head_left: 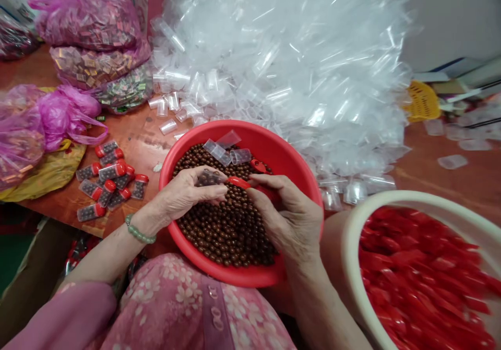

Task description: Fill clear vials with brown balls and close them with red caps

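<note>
**Two hands, one tube, one red cap**

The left hand (183,196) curls closed round a clear plastic tube (213,178) holding brown beads (229,225). The right hand (285,209) pinches a red cap (238,183) just beside the tube's end. Both are over one red basin (242,128) heaped with those beads, three empty tubes (221,151) lying on top. Left of the grip, about ten capped tubes (111,170) lie on the table (136,141); to the right, one white tub (352,245) is full of red caps (415,282).

Across a reddish-brown table (135,133): pink plastic bags (88,21) stuffed with small packets, loose red-capped tubes (105,178) lying flat, and a huge heap of clear empty tubes (282,68).
</note>
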`<state>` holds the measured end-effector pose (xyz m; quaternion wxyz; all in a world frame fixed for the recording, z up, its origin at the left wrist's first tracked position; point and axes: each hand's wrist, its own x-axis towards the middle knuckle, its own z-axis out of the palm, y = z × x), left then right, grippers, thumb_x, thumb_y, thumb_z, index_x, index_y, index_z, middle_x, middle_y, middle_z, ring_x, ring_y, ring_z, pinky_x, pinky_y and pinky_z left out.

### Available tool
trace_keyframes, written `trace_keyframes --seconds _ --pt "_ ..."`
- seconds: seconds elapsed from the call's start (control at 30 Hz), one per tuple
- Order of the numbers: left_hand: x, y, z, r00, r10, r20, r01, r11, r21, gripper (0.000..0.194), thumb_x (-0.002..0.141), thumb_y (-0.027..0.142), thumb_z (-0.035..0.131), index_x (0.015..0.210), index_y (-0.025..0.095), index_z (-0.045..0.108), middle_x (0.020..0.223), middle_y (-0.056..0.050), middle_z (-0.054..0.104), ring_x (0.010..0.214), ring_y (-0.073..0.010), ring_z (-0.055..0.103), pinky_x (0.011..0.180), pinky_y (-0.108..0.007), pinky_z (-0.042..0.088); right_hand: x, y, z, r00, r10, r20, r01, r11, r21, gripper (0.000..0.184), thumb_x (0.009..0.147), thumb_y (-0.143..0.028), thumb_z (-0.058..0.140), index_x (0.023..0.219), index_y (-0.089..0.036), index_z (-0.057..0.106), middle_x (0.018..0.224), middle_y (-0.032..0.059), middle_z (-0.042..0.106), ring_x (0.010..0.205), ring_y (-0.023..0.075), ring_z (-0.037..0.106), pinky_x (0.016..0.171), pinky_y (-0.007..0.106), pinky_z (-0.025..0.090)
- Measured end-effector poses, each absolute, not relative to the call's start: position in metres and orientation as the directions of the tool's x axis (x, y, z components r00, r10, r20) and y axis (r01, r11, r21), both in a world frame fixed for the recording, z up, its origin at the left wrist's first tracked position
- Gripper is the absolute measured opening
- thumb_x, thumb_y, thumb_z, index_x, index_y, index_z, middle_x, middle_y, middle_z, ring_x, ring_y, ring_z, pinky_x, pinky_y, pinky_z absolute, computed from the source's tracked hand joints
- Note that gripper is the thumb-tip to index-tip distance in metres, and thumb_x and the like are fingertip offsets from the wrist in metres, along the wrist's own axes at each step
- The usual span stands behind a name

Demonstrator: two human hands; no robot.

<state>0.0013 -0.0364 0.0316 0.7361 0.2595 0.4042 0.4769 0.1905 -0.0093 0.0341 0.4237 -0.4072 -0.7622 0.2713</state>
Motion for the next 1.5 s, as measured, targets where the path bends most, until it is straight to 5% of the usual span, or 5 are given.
trace_keyframes --seconds 0.4,0.73,1.07,1.27,1.5 --pt "0.003 -0.036 0.026 0.097 0.936 -0.337 -0.44 0.344 0.829 0.037 0.061 0.018 0.083 0.091 0.012 0.063 0.081 0.001 0.064 0.074 -0.0078 0.057 0.077 -0.026 0.044 0.189 -0.013 0.038 -0.587 0.729 0.353 0.447 0.655 -0.609 0.022 0.088 -0.02 0.064 0.11 -0.022 0.068 0.086 0.0044 0.073 0.08 0.0191 0.063 0.073 0.032 0.054" --pt "0.003 -0.038 0.025 0.087 0.946 -0.312 -0.425 0.319 0.847 0.034 0.064 0.017 0.079 0.091 0.013 0.061 0.081 0.001 0.064 0.077 -0.0084 0.058 0.08 -0.026 0.042 0.189 0.009 0.05 -0.716 0.688 -0.118 0.533 0.429 -0.729 0.003 0.081 -0.026 0.072 0.081 -0.023 0.073 0.07 -0.0003 0.066 0.067 0.0161 0.06 0.062 0.028 0.045" --pt "0.004 -0.038 0.028 0.054 0.943 -0.328 -0.421 0.32 0.849 0.033 0.062 0.019 0.081 0.088 0.013 0.062 0.081 0.001 0.065 0.079 -0.0103 0.059 0.083 -0.028 0.042 0.185 -0.006 0.026 -0.494 0.866 -0.079 0.3 0.084 -0.95 0.047 0.077 -0.036 0.076 0.119 -0.026 0.057 0.093 0.0019 0.073 0.083 0.0173 0.07 0.07 0.028 0.055" --pt "0.003 -0.038 0.03 0.102 0.93 -0.352 -0.419 0.361 0.833 0.029 0.061 0.015 0.081 0.083 0.013 0.064 0.079 0.002 0.063 0.076 -0.0089 0.056 0.084 -0.028 0.042 0.181 -0.008 0.03 -0.533 0.834 0.142 0.254 0.317 -0.914 0.012 0.081 -0.026 0.074 0.092 -0.026 0.073 0.088 0.0009 0.075 0.081 0.0157 0.069 0.079 0.029 0.056" --pt "0.001 -0.039 0.03 0.206 0.907 -0.368 -0.575 0.416 0.705 0.036 0.062 0.02 0.084 0.093 0.012 0.067 0.091 -0.003 0.066 0.084 -0.0111 0.061 0.082 -0.027 0.045 0.183 -0.002 0.03 -0.229 0.973 0.042 0.026 0.049 -0.998 0.014 0.071 -0.025 0.082 0.079 -0.024 0.07 0.081 -0.0009 0.074 0.074 0.014 0.069 0.071 0.028 0.059"
